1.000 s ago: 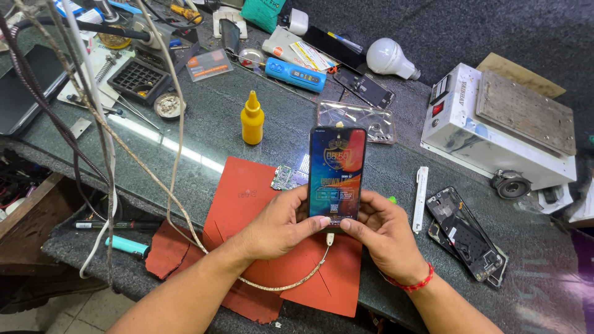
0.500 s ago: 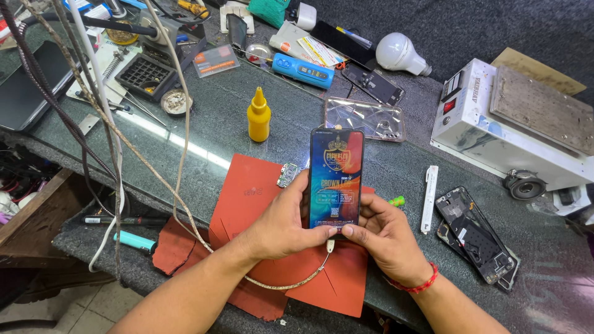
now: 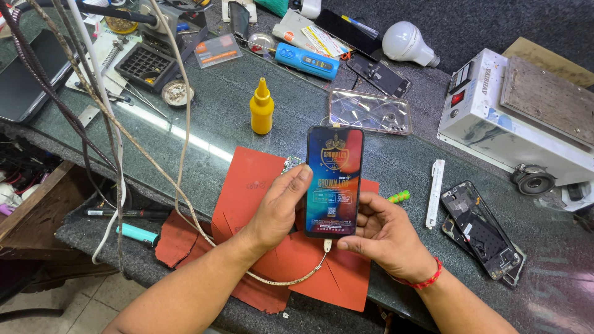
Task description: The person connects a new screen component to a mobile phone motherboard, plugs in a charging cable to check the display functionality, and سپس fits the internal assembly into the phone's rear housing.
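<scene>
At the left of the frame a frayed cable (image 3: 185, 154) hangs down, loops low over the red mat (image 3: 247, 185) and comes up into the bottom of the phone (image 3: 334, 180). My left hand (image 3: 278, 207) cups the phone's left edge, thumb pressed along the side, the other fingers curled out of sight behind it. The phone stands upright at frame centre, lifted above the mat, its screen lit with a colourful splash picture. My right hand (image 3: 383, 238) holds the lower right corner, thumb on the front by the edge, forefinger tucked under beside the plug; these fingers pinch the phone and are not spread.

I judge this the checking step: the handset is powered over the cable and I am watching the display. A next move would call for a steady grip that doesn't strain the plug. Further right lie a white tool (image 3: 435, 192) and an opened phone (image 3: 479, 229).
</scene>
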